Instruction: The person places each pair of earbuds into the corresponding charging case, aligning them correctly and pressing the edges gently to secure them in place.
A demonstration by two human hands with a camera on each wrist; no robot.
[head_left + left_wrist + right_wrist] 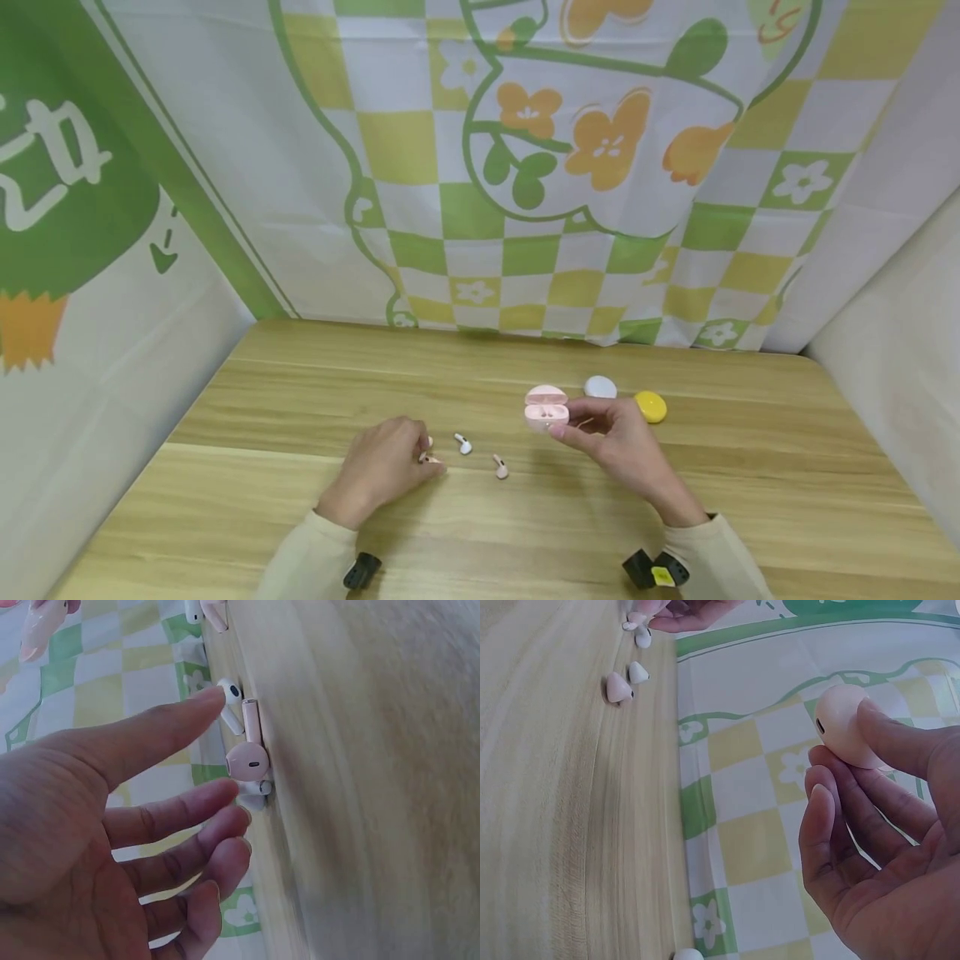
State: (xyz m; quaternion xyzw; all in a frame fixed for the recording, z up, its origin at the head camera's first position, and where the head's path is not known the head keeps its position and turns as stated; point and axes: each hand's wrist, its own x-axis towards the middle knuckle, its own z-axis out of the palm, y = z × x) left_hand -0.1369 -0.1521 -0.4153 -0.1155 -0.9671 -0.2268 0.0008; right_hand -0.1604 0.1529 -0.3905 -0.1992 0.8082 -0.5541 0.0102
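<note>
My right hand (618, 442) holds a pink earbud case (546, 417) above the table, pinched between thumb and fingers. In the head view its lid stands up and the slots face me; the right wrist view shows the rounded outside of the case (844, 724). Low over the tabletop, my left hand (386, 467) has thumb and index finger apart on either side of a pink earbud (247, 761). White earbuds (230, 691) lie close by its fingertips. Between the hands are another white earbud (463, 443) and a pink earbud (500, 467).
Behind the right hand stand a white round case (600, 387) and a yellow round case (651, 407). The wooden table (285, 375) ends at a patterned cloth (525, 250) at the back. Cloth walls rise at both sides.
</note>
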